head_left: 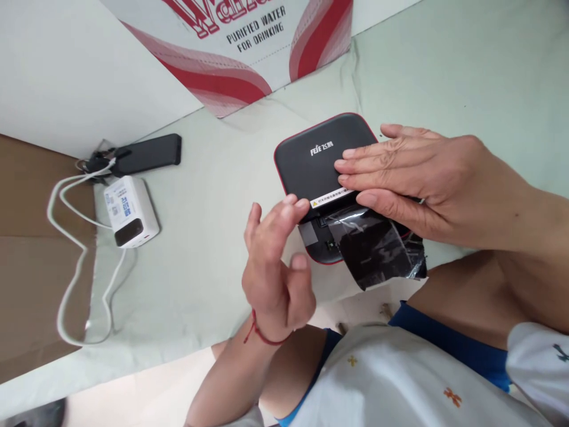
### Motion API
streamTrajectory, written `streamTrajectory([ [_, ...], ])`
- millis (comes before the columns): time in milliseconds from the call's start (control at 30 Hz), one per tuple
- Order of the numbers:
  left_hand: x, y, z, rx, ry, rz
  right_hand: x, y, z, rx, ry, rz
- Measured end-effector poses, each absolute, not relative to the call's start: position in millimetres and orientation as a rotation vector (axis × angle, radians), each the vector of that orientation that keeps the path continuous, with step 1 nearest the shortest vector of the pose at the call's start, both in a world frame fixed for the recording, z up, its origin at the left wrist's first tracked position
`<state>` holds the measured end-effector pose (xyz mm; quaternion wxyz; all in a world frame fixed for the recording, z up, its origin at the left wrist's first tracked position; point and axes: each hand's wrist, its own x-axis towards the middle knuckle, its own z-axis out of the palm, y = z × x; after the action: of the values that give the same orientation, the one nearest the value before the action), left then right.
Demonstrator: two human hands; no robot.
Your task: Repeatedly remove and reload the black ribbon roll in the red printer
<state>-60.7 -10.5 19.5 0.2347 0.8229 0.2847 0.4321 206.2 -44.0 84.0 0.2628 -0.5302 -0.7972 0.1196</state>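
Note:
A black device with a red rim and a white logo (pixel 306 166) lies on the pale green cloth. From its front side a glossy dark film strip (pixel 373 243) hangs over the table's edge. My right hand (pixel 413 178) rests flat on the right part of the lid, its fingers stretched out and pointing left. At the device's left front corner is my left hand (pixel 280 267), with a red string on the wrist. Its fingers are apart and bent, the fingertips by the end of a white warning label (pixel 331 197). Nothing is held in it.
On the left, a white power bank (pixel 131 212) with a looping white cable lies beside a black oblong object (pixel 149 155). A white and red carton (pixel 249 53) stands at the back, and brown cardboard (pixel 44 255) is at the far left.

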Motion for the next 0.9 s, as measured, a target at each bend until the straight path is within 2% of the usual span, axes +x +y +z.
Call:
streamTrajectory([
  [300,-60.4,5.9,43.0,2.223,0.825,1.08,205.4,-44.4,82.5,-1.397,-2.145,0.329],
  [633,-62.2,10.1,37.1,2.231,0.834,1.089,203.1,-44.5,75.4,-1.349,-2.116,0.292],
  [900,-49.5,13.4,18.5,1.724,0.682,1.213,202.4,-47.6,66.1,-1.355,-2.036,0.341],
])
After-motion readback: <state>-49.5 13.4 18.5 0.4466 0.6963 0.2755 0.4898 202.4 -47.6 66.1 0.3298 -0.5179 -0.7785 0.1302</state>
